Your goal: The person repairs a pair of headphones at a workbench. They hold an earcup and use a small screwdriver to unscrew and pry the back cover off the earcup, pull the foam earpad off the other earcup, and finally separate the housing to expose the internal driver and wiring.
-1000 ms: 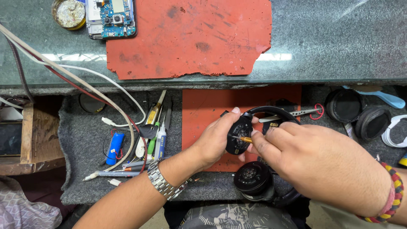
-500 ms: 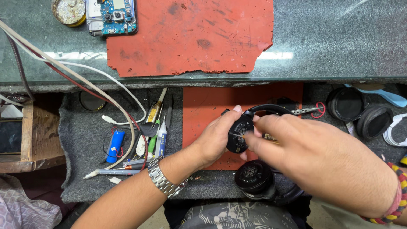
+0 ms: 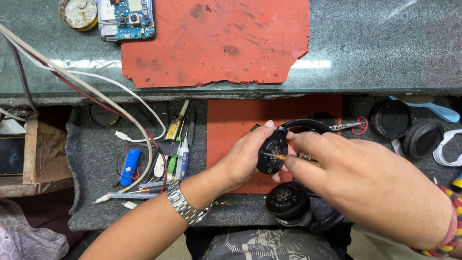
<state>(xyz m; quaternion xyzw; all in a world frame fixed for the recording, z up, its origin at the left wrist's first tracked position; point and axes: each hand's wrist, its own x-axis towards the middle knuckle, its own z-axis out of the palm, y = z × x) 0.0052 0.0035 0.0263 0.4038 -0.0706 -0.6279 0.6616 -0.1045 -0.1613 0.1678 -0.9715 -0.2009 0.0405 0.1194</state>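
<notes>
My left hand (image 3: 243,156) grips one black ear cup (image 3: 272,151) of a pair of headphones, held over a red mat (image 3: 231,125) on the lower shelf. My right hand (image 3: 365,185) holds a small screwdriver (image 3: 293,159) with a yellowish handle, its tip against the face of that ear cup. The black headband (image 3: 308,125) arches behind my fingers. The second ear cup (image 3: 288,202) hangs lower, near my lap. A metal watch (image 3: 185,207) is on my left wrist and a beaded band on my right.
A bigger red mat (image 3: 216,38) lies on the glass top, with a circuit board (image 3: 127,17) and a round tin (image 3: 78,12) at its left. Tools, a glue tube (image 3: 182,156), a blue cell (image 3: 130,161) and cables lie left; loose ear pads (image 3: 406,127) lie right.
My hands and the ear cup stay in nearly the same place. The screwdriver tip stays on the cup while my right fingers shift slightly around it.
</notes>
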